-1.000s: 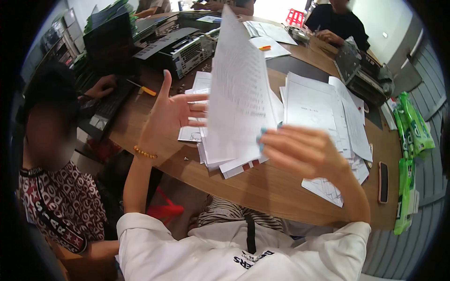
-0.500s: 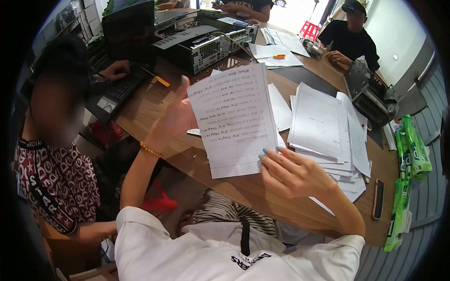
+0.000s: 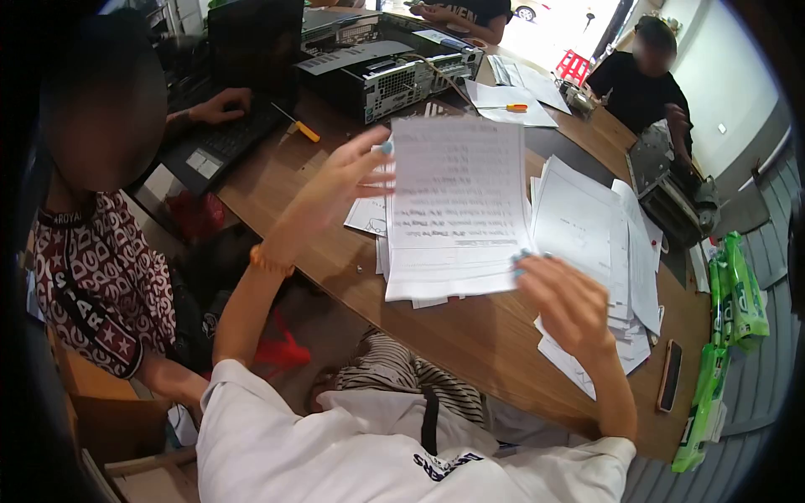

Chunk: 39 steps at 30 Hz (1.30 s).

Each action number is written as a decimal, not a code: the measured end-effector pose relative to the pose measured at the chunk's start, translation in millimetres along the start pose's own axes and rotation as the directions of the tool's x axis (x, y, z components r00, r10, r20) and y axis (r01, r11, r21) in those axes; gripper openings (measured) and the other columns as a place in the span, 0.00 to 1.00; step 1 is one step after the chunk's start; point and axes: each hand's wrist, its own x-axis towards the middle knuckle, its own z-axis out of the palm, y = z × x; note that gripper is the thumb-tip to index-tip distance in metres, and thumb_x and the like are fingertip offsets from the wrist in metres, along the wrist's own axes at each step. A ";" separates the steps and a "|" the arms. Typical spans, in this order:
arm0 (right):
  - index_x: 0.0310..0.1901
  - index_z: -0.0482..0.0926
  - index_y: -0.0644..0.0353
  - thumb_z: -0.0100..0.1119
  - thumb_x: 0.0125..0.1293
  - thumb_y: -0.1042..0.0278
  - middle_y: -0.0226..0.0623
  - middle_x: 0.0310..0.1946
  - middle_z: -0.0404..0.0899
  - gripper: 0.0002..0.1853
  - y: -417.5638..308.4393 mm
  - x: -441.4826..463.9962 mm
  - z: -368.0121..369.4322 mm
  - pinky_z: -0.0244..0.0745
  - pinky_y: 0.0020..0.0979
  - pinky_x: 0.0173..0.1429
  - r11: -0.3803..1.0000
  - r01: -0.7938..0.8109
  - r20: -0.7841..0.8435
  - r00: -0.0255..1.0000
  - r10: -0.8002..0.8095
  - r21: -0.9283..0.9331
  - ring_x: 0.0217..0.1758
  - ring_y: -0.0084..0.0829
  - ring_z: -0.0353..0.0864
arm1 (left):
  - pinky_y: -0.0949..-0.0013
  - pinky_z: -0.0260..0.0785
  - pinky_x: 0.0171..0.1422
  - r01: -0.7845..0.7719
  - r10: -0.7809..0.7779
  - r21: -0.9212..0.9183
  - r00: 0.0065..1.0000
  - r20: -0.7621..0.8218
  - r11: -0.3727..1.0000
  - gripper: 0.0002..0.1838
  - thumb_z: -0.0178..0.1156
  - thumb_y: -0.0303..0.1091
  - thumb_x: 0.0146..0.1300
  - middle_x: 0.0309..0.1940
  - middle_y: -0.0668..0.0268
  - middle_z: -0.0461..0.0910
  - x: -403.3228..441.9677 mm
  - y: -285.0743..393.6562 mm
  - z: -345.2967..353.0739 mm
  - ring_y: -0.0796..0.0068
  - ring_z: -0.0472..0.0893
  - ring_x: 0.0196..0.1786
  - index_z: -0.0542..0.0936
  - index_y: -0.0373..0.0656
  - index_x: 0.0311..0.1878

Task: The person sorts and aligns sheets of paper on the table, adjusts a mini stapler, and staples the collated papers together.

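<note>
straightened from its slant of half a second ago, the printed sheet now lies nearly square to the view in the middle of the frame, its lines of text upside down. the left hand has swung up to the upper part of its left edge, fingers bent and blurred, and i cannot tell whether they are pinched on the paper. the right hand has its fingertips at the sheet's lower right corner, also blurred, so whether they are clamped together on it cannot be told. other loose pages peek out past the sheet's left edge. just right of the sheet is a thick pile of papers, and toward the lower right a phone lies on the wooden table, near green packets at the right edge. at top centre sits an opened computer case, with a screwdriver to its lower left. at upper left another person's hand rests on a laptop, and at upper right a person in black sits behind the table.
</note>
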 end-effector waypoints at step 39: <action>0.41 0.74 0.65 0.49 0.63 0.62 0.36 0.35 0.76 0.14 90.1 10.1 48.2 0.69 0.20 0.37 0.082 -0.823 0.669 0.511 0.540 0.562 0.36 0.22 0.75 | 0.70 0.67 0.36 -0.218 -0.268 0.961 0.929 0.257 0.169 0.23 0.65 0.43 0.40 0.26 0.56 0.78 93.1 -7.4 4.0 0.66 0.77 0.29 0.78 0.36 0.37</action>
